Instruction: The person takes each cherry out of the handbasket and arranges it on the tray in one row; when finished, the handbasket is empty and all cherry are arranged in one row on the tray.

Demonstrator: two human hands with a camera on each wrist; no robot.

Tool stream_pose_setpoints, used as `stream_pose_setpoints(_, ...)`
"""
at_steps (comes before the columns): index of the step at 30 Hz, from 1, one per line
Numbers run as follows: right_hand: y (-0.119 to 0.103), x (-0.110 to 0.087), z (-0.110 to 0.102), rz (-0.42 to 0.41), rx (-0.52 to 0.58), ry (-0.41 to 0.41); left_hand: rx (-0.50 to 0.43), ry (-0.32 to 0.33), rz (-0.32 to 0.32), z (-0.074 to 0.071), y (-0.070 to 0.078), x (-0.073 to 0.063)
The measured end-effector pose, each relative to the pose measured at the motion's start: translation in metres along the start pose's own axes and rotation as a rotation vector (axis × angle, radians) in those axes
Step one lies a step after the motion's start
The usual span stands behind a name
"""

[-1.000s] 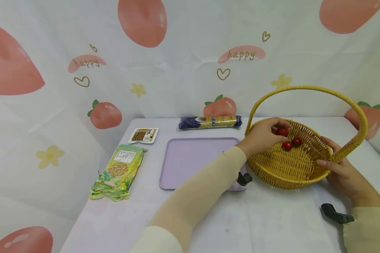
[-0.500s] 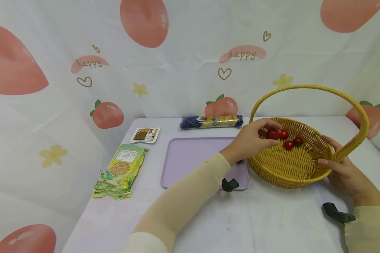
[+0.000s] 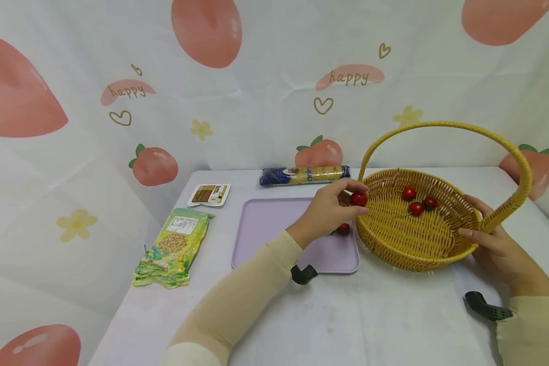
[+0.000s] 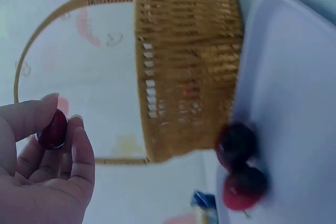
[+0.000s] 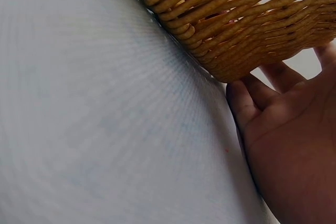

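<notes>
While your white counter [image 3: 375, 315] carries everything, the woven basket [image 3: 412, 244] with its tall hoop handle is the biggest thing on it, standing at the right with three cherries [image 3: 416, 208] lying inside. Your right hand [image 3: 494, 244] rests against the basket's near right wall by the foot of the handle, fingers [image 5: 247, 103] straight and relaxed along the weave, gripping nothing. Just left of the basket, touching or nearly touching its side, lies the lilac tray [image 3: 274, 229]. Further left you have a green snack bag [image 3: 171, 248], behind the tray a long blue and yellow packet [image 3: 304, 175], and near the bag a small flat sachet [image 3: 209, 194]. Your left hand [image 3: 327, 211] hovers above the tray's right edge, just outside the basket rim, its thumb and fingertips [image 4: 79, 145] pinching a single red cherry [image 3: 359, 199]. Below that hand, a pair of cherries [image 4: 239, 174] already sits on the tray close to the basket wall.
</notes>
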State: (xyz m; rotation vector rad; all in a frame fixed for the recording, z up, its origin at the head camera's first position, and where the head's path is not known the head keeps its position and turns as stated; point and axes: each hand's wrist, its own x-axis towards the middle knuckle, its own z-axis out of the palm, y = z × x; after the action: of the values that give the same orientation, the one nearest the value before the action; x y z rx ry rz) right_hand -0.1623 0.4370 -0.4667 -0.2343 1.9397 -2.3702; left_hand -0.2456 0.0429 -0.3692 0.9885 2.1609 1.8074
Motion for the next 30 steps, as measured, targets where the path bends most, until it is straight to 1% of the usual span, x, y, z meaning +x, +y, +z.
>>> stream_pose_setpoints(6, 0.0, 0.001, 0.0, -0.009, 0.001, 0.0, 0.01, 0.071, -0.076, -0.023, -0.017, -0.017)
stream_pose_setpoints(10, 0.0, 0.002, 0.0, -0.02, 0.006, -0.01, 0.007, 0.126, -0.152, -0.037, -0.03, -0.027)
stream_pose_setpoints(13, 0.001, 0.002, -0.001, -0.016, 0.008, -0.009, 0.008, 0.163, -0.222, -0.044, -0.041, -0.035)
stream_pose_setpoints(17, 0.002, 0.001, -0.001, -0.012, 0.003, -0.002, 0.018, 0.2, -0.296, -0.047, -0.054, -0.043)
stream_pose_setpoints(22, 0.004, 0.001, -0.003, -0.017, -0.005, -0.007, 0.082, 0.221, -0.356, -0.046, -0.068, -0.049)
stream_pose_setpoints(26, 0.004, 0.002, -0.003, -0.034, 0.007, -0.024, 0.132, 0.213, -0.368, -0.046, -0.077, -0.051)
stream_pose_setpoints(30, 0.004, 0.002, -0.003, -0.043, 0.021, -0.022, 0.164, 0.197, -0.347, -0.045, -0.083, -0.053)
